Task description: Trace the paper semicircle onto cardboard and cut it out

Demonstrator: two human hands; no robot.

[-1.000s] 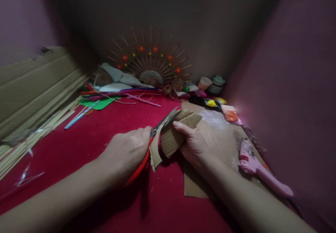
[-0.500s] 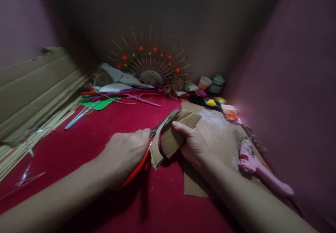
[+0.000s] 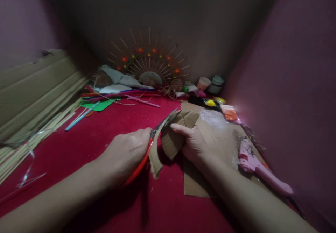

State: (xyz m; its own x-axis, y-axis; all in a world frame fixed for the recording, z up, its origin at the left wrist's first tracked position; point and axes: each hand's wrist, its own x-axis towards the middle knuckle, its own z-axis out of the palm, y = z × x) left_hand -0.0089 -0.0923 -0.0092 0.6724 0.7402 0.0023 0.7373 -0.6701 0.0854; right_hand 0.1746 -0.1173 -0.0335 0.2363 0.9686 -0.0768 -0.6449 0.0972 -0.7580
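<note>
Left hand [image 3: 132,145] gripping scissors [image 3: 143,163]; right hand [image 3: 195,143] pinching cardboard piece [image 3: 172,142]; best turn piece into blades [image 3: 160,124], thumb [image 3: 180,128] clear; glue gun [image 3: 258,170] near base sheet's [image 3: 195,182] right edge

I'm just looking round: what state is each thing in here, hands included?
Left hand: closed on the scissors
Scissors: in use, blades at the cardboard
Right hand: gripping the cardboard
Cardboard: partly cut, a strip curving off
Glue gun: lying down; on or off, cannot tell
Twine: loosely coiled
Sticks: lying bunched
</note>
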